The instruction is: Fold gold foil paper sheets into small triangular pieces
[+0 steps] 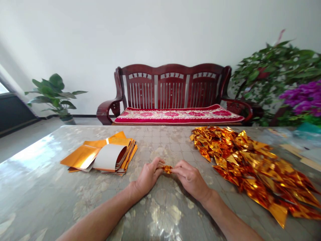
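Between my two hands, just above the table, is a small crumpled piece of gold foil paper (167, 169). My left hand (149, 174) pinches its left end between thumb and fingers. At the other end, my right hand (189, 175) grips it with closed fingertips. To the left lies a stack of gold foil sheets (82, 155), with one sheet curled over to show its pale grey back (107, 159). A large heap of folded gold foil pieces (240, 160) spreads over the right side of the table.
The table (75, 207) has a glossy, flower-patterned cover. Plastic bags and papers (301, 144) lie at its right edge. Beyond it stands a dark red wooden bench (173, 87) with a red patterned cushion (175, 114). Potted plants (55, 93) flank the bench, with purple flowers (304, 97) at right.
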Tool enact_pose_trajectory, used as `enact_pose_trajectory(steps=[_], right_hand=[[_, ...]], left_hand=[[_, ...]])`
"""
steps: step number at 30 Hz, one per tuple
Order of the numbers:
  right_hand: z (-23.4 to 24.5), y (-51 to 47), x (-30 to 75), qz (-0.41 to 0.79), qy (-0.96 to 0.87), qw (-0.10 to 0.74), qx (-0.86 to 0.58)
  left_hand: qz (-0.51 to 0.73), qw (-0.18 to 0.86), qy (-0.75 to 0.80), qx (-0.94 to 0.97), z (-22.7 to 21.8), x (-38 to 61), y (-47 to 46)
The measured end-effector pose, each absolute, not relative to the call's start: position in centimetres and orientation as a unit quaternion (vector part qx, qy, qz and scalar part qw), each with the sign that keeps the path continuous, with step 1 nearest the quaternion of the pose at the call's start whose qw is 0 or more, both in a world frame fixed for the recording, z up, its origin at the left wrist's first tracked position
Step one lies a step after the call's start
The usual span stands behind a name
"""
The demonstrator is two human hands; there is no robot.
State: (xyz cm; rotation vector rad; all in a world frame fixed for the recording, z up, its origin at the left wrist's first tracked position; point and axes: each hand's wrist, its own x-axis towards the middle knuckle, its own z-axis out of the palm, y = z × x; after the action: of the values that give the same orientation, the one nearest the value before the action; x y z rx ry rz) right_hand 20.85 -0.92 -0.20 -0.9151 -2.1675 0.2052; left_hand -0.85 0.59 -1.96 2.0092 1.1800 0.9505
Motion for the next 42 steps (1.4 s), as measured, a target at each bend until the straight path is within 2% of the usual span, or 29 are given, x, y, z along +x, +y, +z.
enact_pose_trajectory(steps=[12,15,19,21,31,42], right_hand=[[-0.6,-0.7,20.3,0.085,-0.819,0.36,-0.438],[-0.9,-0.6,20.3,0.077,-0.815,0.367,-0.441],[-1.1,-0.6,20.3,0.075,-0.815,0.371,-0.438],[-1.1,-0.5,20.3,0.071,-0.817,0.366,-0.441],[-1.7,0.1,20.9,0.029,-0.812,0.367,-0.453],[-1.3,0.1,20.7,0.071,-0.812,0.382,-0.435]], left_hand=[[0.326,0.288,0.469,0.768,-1.7,-0.4,1.0],[0.28,0.231,0.466,0.807,-1.1,-0.5,0.9],[0.164,0.081,0.522,0.833,0.4,-0.5,0.6],[0.131,0.054,0.532,0.835,0.8,-0.5,0.5],[0.196,0.125,0.453,0.861,-0.6,-1.2,1.2],[0.251,0.203,0.415,0.85,-0.4,-1.1,1.3]])
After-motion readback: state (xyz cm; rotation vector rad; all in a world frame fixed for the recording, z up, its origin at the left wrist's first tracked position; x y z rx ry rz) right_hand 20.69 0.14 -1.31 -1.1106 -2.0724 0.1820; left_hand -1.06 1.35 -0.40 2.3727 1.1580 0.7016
